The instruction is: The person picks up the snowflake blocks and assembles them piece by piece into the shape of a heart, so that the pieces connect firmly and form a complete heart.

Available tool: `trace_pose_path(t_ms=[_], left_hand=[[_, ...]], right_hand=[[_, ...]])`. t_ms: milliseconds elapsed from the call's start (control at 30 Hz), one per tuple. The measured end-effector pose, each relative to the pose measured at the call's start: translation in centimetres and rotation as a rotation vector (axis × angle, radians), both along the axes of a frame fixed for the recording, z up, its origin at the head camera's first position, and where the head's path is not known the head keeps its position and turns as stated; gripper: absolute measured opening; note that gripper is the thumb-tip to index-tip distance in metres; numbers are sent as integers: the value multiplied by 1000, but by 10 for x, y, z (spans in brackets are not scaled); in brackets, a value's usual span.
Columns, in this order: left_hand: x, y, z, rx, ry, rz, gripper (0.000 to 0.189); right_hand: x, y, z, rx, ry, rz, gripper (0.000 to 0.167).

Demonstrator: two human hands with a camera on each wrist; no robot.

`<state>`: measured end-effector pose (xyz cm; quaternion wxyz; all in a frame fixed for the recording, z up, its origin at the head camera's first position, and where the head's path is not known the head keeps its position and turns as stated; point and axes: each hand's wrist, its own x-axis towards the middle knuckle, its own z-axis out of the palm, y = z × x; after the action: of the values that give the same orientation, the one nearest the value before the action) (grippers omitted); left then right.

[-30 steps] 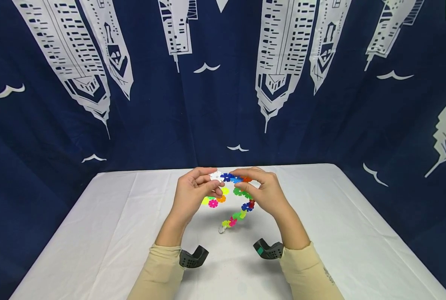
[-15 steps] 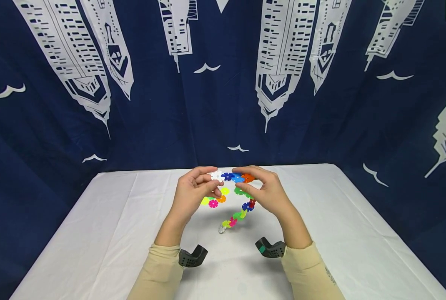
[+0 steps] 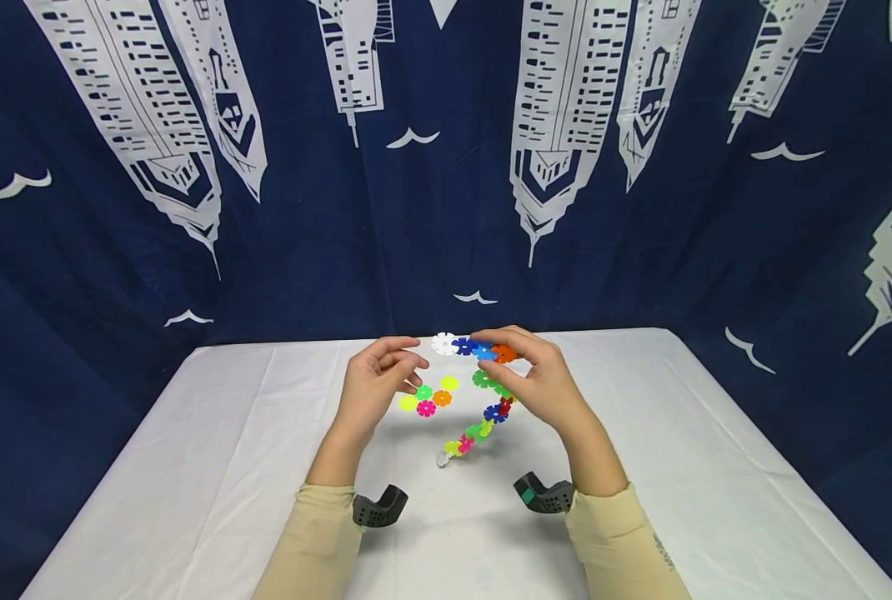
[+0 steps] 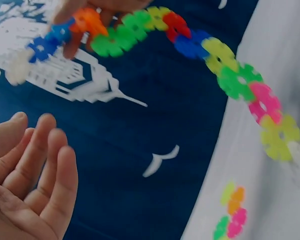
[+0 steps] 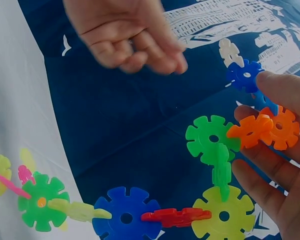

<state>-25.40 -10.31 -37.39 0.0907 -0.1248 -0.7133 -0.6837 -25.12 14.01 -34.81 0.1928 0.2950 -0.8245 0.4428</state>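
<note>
My right hand [image 3: 532,375] pinches a chain of interlocking snowflake discs near its upper end, thumb and fingers at the blue discs. In the right wrist view a dark blue disc [image 5: 246,76] sits by the thumb, with orange discs [image 5: 281,128] against the fingers. The free upper end is a white disc [image 3: 444,343]. From the hand the chain runs down through a green disc [image 5: 212,139], a yellow disc [image 5: 223,215] and more colours to a clear disc [image 3: 443,458] low over the table. My left hand [image 3: 374,383] is apart from the chain, fingers loosely bent, holding nothing.
Several loose discs lie on the white table [image 3: 266,467] beyond the left hand, among them an orange disc [image 3: 442,398] and a pink disc [image 3: 426,408]. A dark blue curtain [image 3: 386,217] with white printed buildings hangs behind the table.
My left hand has let go of the white disc and drawn back to the left. The right hand has raised the chain's upper end slightly and shifted it right.
</note>
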Motion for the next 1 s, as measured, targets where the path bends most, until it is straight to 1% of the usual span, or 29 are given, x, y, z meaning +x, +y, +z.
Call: trace_pose_path(t_ms=[167, 233, 300, 467, 733, 867, 1000], left_hand=[[-12, -2, -21, -118, -32, 95, 21], [-17, -3, -30, -168, -36, 123, 21], [-20, -3, -38, -207, -35, 137, 23], [-26, -3, -54, -285, -59, 141, 30], [-34, -4, -82, -338, -157, 161, 41], [-36, -5, -93, -405, -158, 166, 46], [-36, -7, -100, -478, -161, 158, 49]], right_hand=[[0, 2, 0, -8, 15, -4, 34], [0, 2, 0, -9, 20, -7, 33], [0, 3, 0, -11, 18, -6, 33], [0, 3, 0, -13, 12, -10, 32], [-1, 5, 0, -8, 15, -13, 32], [-2, 5, 1, -9, 25, -9, 31], [-2, 5, 1, -9, 19, -10, 31]])
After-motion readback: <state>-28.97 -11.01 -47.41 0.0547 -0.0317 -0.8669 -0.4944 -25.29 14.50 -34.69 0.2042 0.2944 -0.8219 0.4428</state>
